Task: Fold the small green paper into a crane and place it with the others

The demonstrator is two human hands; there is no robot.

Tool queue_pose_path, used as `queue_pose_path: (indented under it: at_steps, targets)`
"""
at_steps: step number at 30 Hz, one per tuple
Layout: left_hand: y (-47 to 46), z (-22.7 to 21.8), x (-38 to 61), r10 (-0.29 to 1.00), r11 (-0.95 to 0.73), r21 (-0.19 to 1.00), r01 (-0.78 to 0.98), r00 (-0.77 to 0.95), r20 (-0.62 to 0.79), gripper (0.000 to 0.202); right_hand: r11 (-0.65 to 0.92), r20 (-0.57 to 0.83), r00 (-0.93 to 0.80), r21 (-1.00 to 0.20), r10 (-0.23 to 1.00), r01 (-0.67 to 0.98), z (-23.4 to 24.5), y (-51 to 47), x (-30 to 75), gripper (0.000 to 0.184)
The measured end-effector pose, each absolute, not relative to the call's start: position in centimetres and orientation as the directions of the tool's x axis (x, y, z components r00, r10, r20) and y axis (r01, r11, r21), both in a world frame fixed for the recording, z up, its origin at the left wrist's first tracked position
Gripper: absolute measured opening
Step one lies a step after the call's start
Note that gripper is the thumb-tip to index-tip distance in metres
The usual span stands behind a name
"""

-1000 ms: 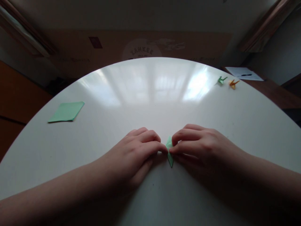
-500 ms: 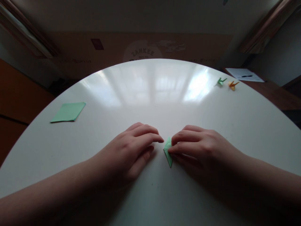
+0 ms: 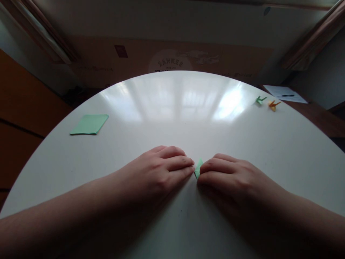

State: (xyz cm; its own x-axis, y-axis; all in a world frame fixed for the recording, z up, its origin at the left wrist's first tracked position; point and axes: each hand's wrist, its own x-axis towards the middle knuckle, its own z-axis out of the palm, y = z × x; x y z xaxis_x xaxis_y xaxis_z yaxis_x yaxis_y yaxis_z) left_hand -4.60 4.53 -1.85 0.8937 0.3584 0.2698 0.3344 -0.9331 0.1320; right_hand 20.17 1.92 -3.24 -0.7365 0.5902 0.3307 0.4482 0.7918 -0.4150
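A small folded green paper piece (image 3: 198,167) lies on the white round table (image 3: 172,108), near its front middle. My left hand (image 3: 159,172) rests beside it with fingers pressed together, their tips touching the paper's left side. My right hand (image 3: 229,176) meets it from the right, fingers curled and pinching the paper. Only the paper's upper tip shows between the fingertips; the rest is hidden under my fingers.
A flat stack of green paper squares (image 3: 89,124) lies at the table's left. A finished green folded figure (image 3: 260,99) and an orange one (image 3: 274,105) stand at the far right. A white sheet with a pen (image 3: 285,94) lies on a wooden surface beyond.
My left hand, lifted slightly away half a second ago, has come back against the paper. Both hands closed in, covering most of the piece. The view shifted a little.
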Motion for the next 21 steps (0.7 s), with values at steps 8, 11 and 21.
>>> queue_pose_path:
  at_steps: [8,11,21]
  targets:
    - [1.5,-0.8,-4.4,0.317,-0.948,0.045,0.314,0.935,0.161,0.028,0.688,0.260,-0.684,-0.547,0.681,0.477,-3.0,1.6,19.4,0.017]
    - [1.5,-1.6,-4.4,0.334,-0.942,0.049,0.331,0.933,0.136,0.028,0.659,0.243,-0.667,-0.574,0.704,0.486,-2.9,1.5,19.2,0.019]
    - [1.7,-2.0,-4.4,0.361,-0.930,0.121,0.348,0.926,0.109,0.028,0.618,0.218,-0.629,-0.578,0.746,0.533,-2.8,1.2,18.8,0.019]
